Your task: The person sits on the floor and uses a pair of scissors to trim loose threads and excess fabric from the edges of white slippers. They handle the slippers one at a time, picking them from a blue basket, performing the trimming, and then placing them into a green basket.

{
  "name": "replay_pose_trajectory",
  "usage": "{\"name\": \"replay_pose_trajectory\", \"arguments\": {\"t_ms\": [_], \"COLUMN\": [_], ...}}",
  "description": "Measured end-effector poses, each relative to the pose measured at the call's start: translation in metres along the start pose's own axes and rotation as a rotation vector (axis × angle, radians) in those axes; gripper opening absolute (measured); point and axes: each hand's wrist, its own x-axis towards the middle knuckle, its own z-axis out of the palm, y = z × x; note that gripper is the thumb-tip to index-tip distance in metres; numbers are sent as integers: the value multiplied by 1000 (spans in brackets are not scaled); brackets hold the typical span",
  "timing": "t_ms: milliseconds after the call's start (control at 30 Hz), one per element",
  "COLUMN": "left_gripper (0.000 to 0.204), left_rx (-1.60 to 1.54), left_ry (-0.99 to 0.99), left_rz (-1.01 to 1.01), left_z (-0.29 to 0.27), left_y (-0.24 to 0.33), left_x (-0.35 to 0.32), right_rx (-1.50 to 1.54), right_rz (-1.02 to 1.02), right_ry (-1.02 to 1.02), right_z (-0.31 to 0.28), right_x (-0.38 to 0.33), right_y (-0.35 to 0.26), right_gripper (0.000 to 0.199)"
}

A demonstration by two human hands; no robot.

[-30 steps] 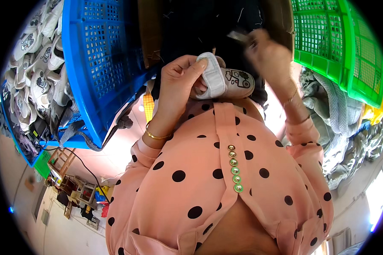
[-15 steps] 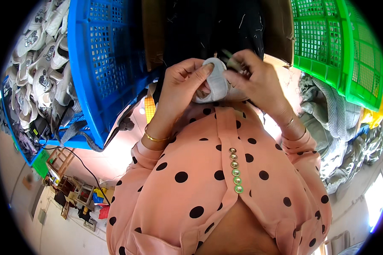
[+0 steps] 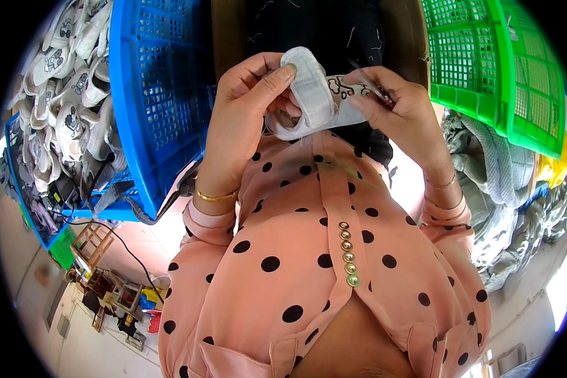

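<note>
A white shoe upper [image 3: 312,94] with black outline print and a red dot is held up before my waist. My left hand [image 3: 242,104] is closed on it, thumb pressing the end of its raised strap. Loose thread ends hang from its lower edge. At its printed end, my right hand [image 3: 412,116] grips slim dark thread snips [image 3: 382,94], partly hidden by the fingers and blurred at the tip. The right fingertips are close to the print; whether they touch it I cannot tell.
On my left, a blue plastic crate [image 3: 123,113] stands beside a heap of white printed shoe uppers [image 3: 69,94]. To the right, a green crate [image 3: 507,75] sits above bundled grey fabric [image 3: 491,170]. A black cable [image 3: 129,249] hangs at lower left. Thread bits cling to dark trousers [image 3: 296,31].
The shoe upper has moved up and left with my left hand, its strap now raised and the print showing. My right hand has shifted right, away from the strap, with the snips.
</note>
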Motion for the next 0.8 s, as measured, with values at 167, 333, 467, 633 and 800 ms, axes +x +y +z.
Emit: {"name": "replay_pose_trajectory", "arguments": {"t_ms": [167, 333, 467, 633, 800], "left_gripper": [21, 22, 23, 24, 23], "left_rx": [-134, 208, 564, 277, 220], "left_ry": [-99, -68, -214, -18, 64], "left_rz": [-30, 62, 51, 17, 70], "left_z": [7, 15, 18, 21, 25], "left_y": [4, -5, -9, -23, -16], "left_x": [11, 10, -1, 1, 1], "right_rx": [-122, -124, 76, -381, -652], "right_rz": [-53, -49, 61, -144, -464], "right_ry": [-128, -170, -182, 104, 91], "right_z": [-3, -7, -1, -8, -17], "right_x": [9, 26, 30, 25, 8], "right_y": [-14, -2, 7, 2, -6], "right_gripper": [23, 23, 23, 23, 21]}}
